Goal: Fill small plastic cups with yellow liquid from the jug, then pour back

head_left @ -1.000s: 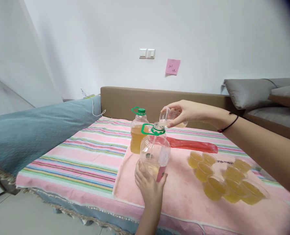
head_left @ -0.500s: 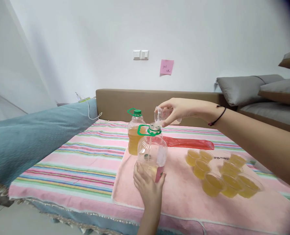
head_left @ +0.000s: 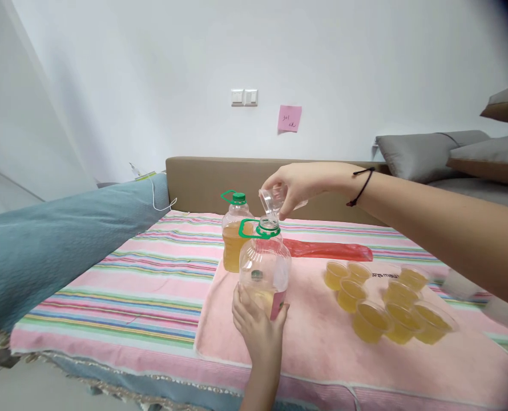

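My left hand (head_left: 258, 319) wraps around the lower part of a clear plastic bottle (head_left: 265, 260) with a green carry ring and an uncapped mouth. Some pale yellow liquid lies in its bottom. Above that mouth, my right hand (head_left: 299, 185) grips a clear plastic cup (head_left: 271, 200), tipped sideways with its rim toward the bottle neck. Little or no liquid shows in the cup, and my fingers partly cover it. Just behind stands a second bottle (head_left: 232, 245), capped in green and holding amber liquid.
Several cups of yellow liquid (head_left: 371, 319) stand on the pink mat (head_left: 309, 337) at right. A red plastic bag (head_left: 329, 250) lies behind them. More clear cups (head_left: 504, 311) sit under my right forearm. Grey cushions (head_left: 434, 157) are at the back right.
My right hand with the cup has moved slightly left and up, and the cup is tilted further. The stream seen inside the bottle no longer shows. My left hand stays on the bottle.
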The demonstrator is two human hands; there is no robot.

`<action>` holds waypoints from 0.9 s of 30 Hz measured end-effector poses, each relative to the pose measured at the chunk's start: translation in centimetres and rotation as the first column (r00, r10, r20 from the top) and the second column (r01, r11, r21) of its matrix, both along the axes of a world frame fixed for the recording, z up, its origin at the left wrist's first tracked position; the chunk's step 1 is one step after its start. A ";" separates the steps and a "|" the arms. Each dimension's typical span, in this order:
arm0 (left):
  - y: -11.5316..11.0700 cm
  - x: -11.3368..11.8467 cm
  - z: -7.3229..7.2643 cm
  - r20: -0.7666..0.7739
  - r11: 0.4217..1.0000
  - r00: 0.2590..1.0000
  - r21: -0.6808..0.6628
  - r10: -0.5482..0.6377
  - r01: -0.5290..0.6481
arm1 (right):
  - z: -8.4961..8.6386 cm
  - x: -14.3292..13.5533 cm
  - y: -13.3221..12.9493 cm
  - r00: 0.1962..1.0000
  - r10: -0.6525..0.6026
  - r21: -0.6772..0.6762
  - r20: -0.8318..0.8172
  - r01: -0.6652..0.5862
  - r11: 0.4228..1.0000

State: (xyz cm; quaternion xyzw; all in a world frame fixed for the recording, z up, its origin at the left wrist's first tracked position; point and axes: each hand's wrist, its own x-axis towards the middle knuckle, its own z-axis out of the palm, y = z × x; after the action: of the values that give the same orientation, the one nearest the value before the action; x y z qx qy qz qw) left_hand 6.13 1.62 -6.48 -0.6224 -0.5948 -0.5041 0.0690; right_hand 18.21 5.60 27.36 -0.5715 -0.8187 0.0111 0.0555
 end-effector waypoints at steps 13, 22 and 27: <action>0.2 0.0 0.0 -0.044 0.999 0.999 0.044 0.023 -0.021 | -0.2 -1.2 -0.5 0.868 0.323 0.149 0.377 -0.401 0.904; 0.3 0.0 0.0 -0.048 0.999 0.999 0.043 0.022 -0.020 | -2.1 0.8 -1.2 0.730 0.452 0.321 0.512 -0.651 0.688; 0.4 -0.1 0.1 -0.022 1.000 1.000 0.012 0.016 -0.015 | -2.6 2.2 -1.5 0.744 0.411 0.342 0.527 -0.628 0.699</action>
State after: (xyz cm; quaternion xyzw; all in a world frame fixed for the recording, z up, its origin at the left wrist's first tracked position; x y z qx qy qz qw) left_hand 6.02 2.03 -6.37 -0.6229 -0.5958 -0.5000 0.0833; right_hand 20.40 4.12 24.74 -0.2637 -0.9146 -0.3058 0.0221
